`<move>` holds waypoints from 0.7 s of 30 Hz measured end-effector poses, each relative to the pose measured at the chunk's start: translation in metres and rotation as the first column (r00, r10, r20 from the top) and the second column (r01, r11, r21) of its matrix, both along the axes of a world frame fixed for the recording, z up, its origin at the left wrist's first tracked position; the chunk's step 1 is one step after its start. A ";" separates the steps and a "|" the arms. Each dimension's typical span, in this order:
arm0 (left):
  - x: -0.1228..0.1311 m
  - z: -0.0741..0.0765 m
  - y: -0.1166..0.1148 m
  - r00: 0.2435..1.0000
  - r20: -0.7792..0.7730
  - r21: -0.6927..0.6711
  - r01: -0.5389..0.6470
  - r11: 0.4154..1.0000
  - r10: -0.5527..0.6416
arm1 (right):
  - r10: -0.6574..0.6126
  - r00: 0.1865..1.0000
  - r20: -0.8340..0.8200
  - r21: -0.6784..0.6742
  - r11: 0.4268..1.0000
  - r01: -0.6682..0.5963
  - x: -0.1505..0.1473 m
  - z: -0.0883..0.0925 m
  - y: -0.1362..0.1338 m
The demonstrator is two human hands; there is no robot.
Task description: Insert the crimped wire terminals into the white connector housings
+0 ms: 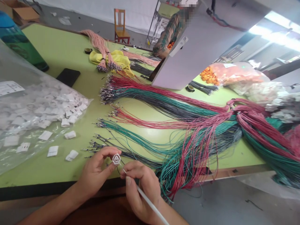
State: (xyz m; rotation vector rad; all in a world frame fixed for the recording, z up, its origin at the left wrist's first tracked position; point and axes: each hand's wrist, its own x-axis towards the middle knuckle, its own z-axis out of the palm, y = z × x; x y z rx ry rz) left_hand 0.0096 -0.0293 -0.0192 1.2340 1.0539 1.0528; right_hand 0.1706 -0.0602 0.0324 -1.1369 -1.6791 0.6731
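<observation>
Near the table's front edge, my left hand point(97, 168) pinches a small white plastic connector housing point(116, 159) between thumb and forefinger, its open face towards me. Just to its right, my right hand point(144, 184) closes its fingers round a thin, pale cable point(150, 201). The cable runs from the bottom of the view up through the fingers, and its narrow tip points at the housing; whether the tip goes inside, I cannot tell. Behind my hands lie dark wires point(138, 158), green wires point(131, 136) and red wires point(140, 122) with metal terminals on their left ends.
A clear plastic bag point(44, 106) of white housings lies at left, with several loose housings point(52, 151) beside it. Behind are a phone point(68, 77), a bottle point(22, 47) and a yellow cloth point(122, 59). A grey upright panel point(180, 62) partly hides another person point(167, 34).
</observation>
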 end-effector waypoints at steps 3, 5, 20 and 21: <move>0.001 -0.001 0.000 1.000 0.013 -0.009 -0.023 1.000 0.023 | 0.000 1.000 0.019 0.017 1.000 -0.001 -0.001 -0.001 -0.001; 0.001 -0.002 0.000 0.999 0.016 -0.008 -0.038 0.999 0.038 | -0.006 0.999 0.032 0.008 1.000 0.006 -0.001 -0.003 -0.002; 0.002 0.002 0.002 0.997 -0.014 0.025 -0.075 0.997 0.076 | -0.039 0.988 0.148 0.068 0.997 0.030 -0.005 -0.005 -0.006; 0.002 0.003 0.001 0.996 -0.006 0.006 -0.090 0.996 0.090 | -0.039 0.988 0.149 0.073 0.997 0.028 -0.005 -0.005 -0.006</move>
